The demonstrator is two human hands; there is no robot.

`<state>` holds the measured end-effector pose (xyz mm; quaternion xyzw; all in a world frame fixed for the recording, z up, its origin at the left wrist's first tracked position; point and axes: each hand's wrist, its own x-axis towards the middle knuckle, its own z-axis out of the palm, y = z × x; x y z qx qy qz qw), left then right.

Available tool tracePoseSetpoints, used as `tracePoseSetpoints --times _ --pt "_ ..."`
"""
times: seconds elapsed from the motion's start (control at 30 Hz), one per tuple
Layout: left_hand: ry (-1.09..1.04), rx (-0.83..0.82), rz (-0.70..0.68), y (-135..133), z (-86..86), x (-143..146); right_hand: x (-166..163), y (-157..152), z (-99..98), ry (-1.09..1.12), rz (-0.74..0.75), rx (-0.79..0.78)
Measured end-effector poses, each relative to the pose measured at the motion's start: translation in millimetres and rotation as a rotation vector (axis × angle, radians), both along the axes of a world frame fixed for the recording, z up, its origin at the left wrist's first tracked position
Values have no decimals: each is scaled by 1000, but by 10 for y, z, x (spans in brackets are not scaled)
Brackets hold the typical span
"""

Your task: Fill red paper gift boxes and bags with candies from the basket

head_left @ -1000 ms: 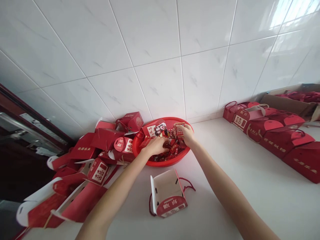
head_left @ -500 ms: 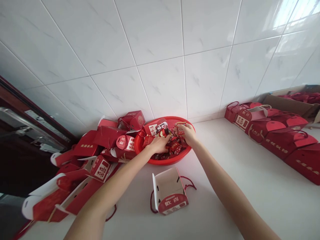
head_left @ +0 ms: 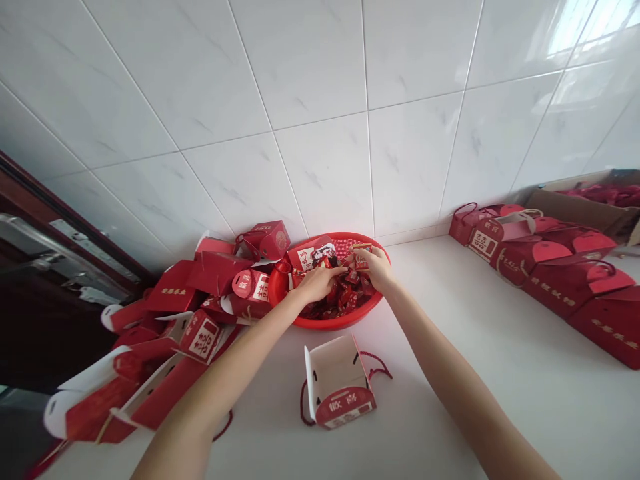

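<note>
Both of my hands reach into a round red plastic basket that stands against the tiled wall and holds several red wrapped sweets. My left hand curls down over the sweets, fingers closed on some of them. My right hand pinches a small red and white packet at the basket's far rim. In front of the basket, between my forearms, an open red and white gift box with red cord handles stands with its white inside showing.
A heap of red gift boxes lies tumbled at the left, beside a dark door frame. Closed red boxes line the right side of the white counter. A brown cardboard carton sits at the far right.
My left hand has shifted a little up and back within the basket, over the sweets. My right hand stays at the far rim with its packet. The view moved slightly.
</note>
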<state>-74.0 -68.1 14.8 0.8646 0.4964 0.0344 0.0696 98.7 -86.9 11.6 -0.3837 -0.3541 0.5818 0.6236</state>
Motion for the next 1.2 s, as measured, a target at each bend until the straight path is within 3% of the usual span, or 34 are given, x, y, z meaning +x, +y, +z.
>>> tracePoseSetpoints --times 0.4,0.57,0.73,0.83,1.0,1.2 --pt "-13 -120 -73 149 -59 63 1 19 -18 13 -1 3" --pt "-350 -159 -99 209 -70 -47 -2 44 -42 20 -20 -7" --pt "-887 -327 -20 127 -10 -163 -8 37 -32 60 -50 -39" --pt "-1080 -376 46 23 -4 -188 -3 -16 16 49 14 0" --pt "-1163 -355 184 -93 -2 -145 -15 -93 73 31 189 72" --pt "-1160 -387 128 -191 66 -104 -20 -64 8 27 175 107"
